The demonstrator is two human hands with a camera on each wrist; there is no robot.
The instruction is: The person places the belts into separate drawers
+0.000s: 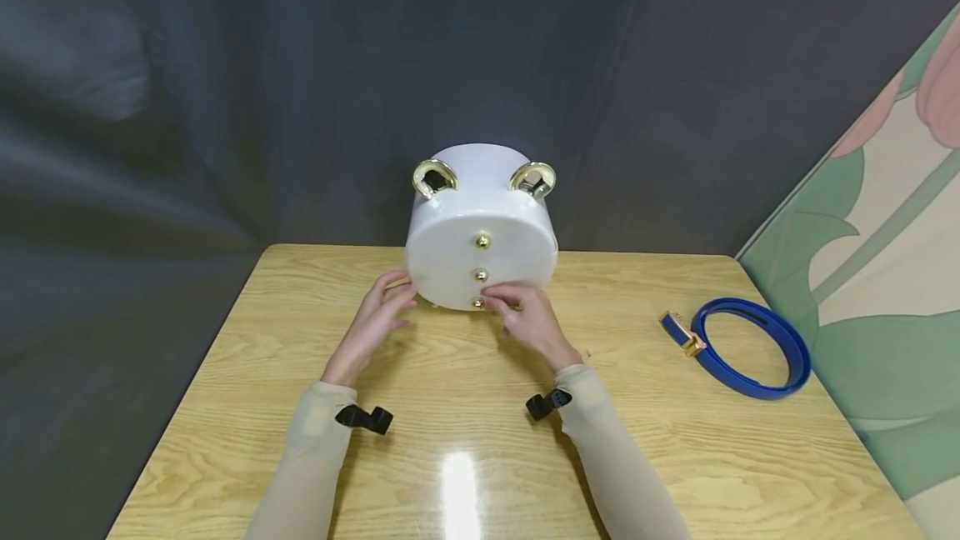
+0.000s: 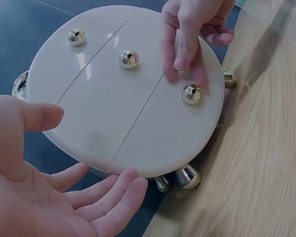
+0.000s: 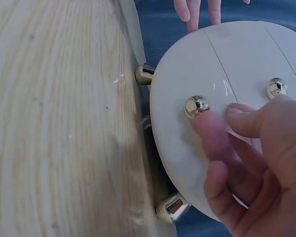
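Note:
A white rounded box [image 1: 442,261] with three drawer fronts, gold knobs and gold ear-like rings stands at the table's back edge. My left hand [image 1: 372,319] is at its lower left side, fingers spread and fingertips close to the rim in the left wrist view. Beside the lowest knob [image 3: 196,106] is my right hand [image 1: 532,323], its index fingertip right at the knob and the thumb a little apart. Short gold feet [image 2: 188,177] show under the box. The drawer fronts look flush with the face.
A coiled blue belt [image 1: 795,348] with a gold buckle [image 1: 693,346] lies on the right of the wooden table [image 1: 420,407]. Dark cloth [image 1: 480,40] hangs behind the box. A flower-patterned panel [image 1: 885,273] borders the right side.

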